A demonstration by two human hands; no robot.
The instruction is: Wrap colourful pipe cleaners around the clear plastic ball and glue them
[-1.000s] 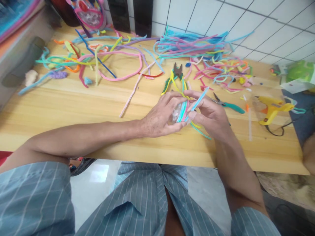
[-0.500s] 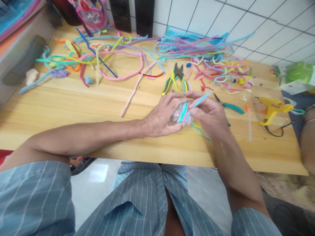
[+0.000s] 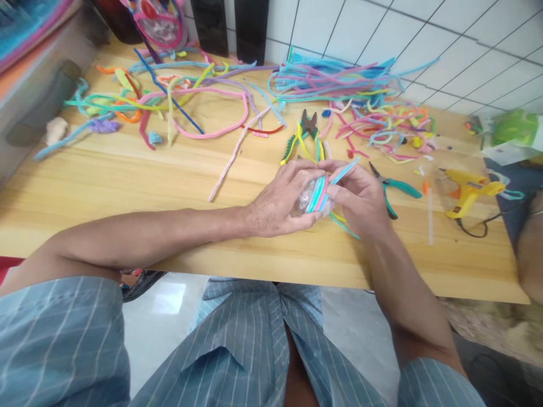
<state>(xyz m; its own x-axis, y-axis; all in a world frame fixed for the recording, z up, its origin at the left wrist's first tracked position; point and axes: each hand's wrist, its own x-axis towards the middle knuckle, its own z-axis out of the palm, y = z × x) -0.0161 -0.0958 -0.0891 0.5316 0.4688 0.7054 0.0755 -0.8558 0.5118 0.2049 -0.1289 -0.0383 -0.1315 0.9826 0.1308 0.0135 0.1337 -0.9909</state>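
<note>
My left hand point(image 3: 280, 200) is wrapped round a small clear, crinkly bundle point(image 3: 306, 198) banded with teal, pink and blue fuzzy strips. At its right side my right hand point(image 3: 360, 195) pinches a light blue strip point(image 3: 345, 170), whose free end points up and to the right. The fingertips of both hands meet at the bundle. Yellow and teal stems stick out below it toward the right. Just beyond my hands lie yellow-green pliers point(image 3: 309, 125), jaws pointing away. Teal-handled pliers point(image 3: 402, 185) rest right of my right hand.
Loose coloured stems point(image 3: 207, 135) spread over the back left, with a thick blue and pink pile point(image 3: 331, 79) by the tiled wall. A yellow glue gun point(image 3: 469, 192) and a clear stick point(image 3: 430, 217) lie at right. Another person's arm point(image 3: 532, 243) shows at the right edge.
My right hand has shifted slightly left, and the light blue strip's free end has moved left with it. More of the teal-handled pliers shows. My left hand still holds the bundle.
</note>
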